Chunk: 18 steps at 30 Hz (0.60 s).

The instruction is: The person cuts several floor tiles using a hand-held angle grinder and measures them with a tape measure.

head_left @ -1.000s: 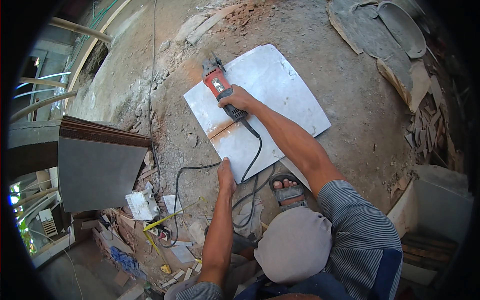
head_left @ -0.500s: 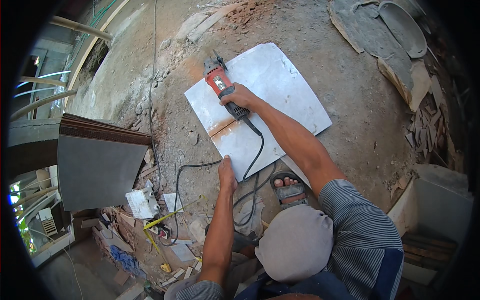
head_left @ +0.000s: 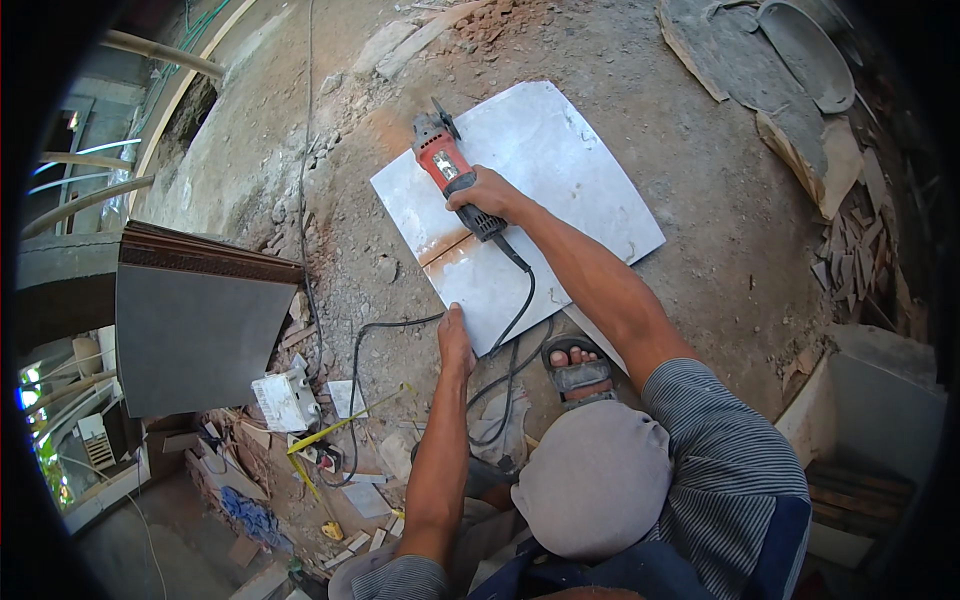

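Grinder [head_left: 441, 157] fills the closed right hand [head_left: 490, 195]; left hand [head_left: 456, 347] (can't tell its grip) touches the tile [head_left: 575, 190] beside its near corner — slippage could bind the disc [head_left: 447, 119].

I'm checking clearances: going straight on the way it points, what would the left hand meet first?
The white slab, whose near-left edge the left hand seems to touch. If it slid over the top, the angle grinder would probably come next, though depth is unclear.

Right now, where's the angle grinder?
Head view, left of upper centre: the angle grinder is in the right hand, over the left part of the white slab.
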### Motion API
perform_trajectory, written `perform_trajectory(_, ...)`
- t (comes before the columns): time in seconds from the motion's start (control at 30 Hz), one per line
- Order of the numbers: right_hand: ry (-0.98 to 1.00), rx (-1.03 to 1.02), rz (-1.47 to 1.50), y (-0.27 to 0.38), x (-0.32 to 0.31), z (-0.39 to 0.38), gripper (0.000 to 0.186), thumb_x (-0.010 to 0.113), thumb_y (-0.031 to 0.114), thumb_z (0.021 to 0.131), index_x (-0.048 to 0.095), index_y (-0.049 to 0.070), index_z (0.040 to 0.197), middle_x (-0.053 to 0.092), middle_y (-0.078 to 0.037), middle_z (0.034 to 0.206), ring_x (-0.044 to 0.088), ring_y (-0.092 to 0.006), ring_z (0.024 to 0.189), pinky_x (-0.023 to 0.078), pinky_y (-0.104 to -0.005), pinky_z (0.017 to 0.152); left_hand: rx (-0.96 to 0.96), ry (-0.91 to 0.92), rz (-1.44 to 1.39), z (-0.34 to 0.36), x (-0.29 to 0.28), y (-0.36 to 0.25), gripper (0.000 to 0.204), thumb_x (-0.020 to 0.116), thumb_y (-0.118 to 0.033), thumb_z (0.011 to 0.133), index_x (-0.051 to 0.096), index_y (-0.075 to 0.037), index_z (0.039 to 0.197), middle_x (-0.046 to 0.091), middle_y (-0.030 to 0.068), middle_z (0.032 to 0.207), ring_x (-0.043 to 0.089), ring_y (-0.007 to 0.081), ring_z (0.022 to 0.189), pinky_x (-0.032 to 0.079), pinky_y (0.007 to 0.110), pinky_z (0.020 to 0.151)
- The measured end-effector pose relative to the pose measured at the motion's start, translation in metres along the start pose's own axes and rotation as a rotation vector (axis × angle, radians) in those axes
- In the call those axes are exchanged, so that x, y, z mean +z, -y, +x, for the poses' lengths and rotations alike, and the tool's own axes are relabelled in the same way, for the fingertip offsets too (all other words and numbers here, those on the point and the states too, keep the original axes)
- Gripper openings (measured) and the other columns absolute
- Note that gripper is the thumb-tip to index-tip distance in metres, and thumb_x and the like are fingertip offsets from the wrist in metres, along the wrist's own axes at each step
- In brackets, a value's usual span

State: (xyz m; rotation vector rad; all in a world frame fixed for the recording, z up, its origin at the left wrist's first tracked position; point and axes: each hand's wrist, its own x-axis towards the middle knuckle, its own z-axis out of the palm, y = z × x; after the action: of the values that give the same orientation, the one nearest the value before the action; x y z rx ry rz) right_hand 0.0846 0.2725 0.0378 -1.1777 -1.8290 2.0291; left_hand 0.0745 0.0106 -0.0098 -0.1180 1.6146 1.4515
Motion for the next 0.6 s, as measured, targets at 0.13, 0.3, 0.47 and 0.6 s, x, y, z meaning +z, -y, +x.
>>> perform_trajectory(0.13,0.042,0.012,0.053,-0.002,0.000,-0.004,0.061,0.080,0.022,0.058,0.056,-0.006,0.106,0.063,-0.012,0.086,0.062,-0.0196,0.070,0.051,-0.0304,0.063,-0.019,0.008,0.005,-0.004,0.001,-0.004,0.043,0.041,-0.029,0.102,0.051,0.009,0.118,0.060,0.0154,0.110,0.060,0.0226,0.095,0.047,0.034,0.089)
perform_trajectory(0.3,0.013,0.014,0.028,-0.006,0.000,-0.009,0.055,0.078,0.018,0.061,0.053,-0.001,0.107,0.060,-0.008,0.084,0.058,-0.0163,0.065,0.050,-0.0293,0.057,-0.022,0.033,0.003,-0.002,-0.001,-0.003,0.043,0.041,-0.029,0.102,0.050,0.008,0.121,0.059,0.0161,0.114,0.059,0.0238,0.100,0.045,0.036,0.092)
perform_trajectory(0.47,0.028,-0.009,0.020,-0.011,0.000,-0.011,0.054,0.078,0.018,0.062,0.053,-0.001,0.106,0.060,-0.008,0.084,0.058,-0.0163,0.065,0.050,-0.0293,0.058,-0.059,0.041,-0.005,0.003,-0.003,0.000,0.043,0.040,-0.029,0.102,0.050,0.008,0.121,0.059,0.0156,0.115,0.059,0.0235,0.101,0.045,0.035,0.093)
perform_trajectory(0.6,0.031,0.012,0.035,-0.012,-0.001,-0.016,0.055,0.077,0.017,0.062,0.052,-0.001,0.107,0.060,-0.008,0.084,0.059,-0.0164,0.065,0.050,-0.0292,0.058,-0.028,0.041,0.005,0.001,-0.003,0.000,0.043,0.039,-0.029,0.102,0.049,0.008,0.122,0.059,0.0154,0.115,0.059,0.0234,0.101,0.045,0.035,0.093)
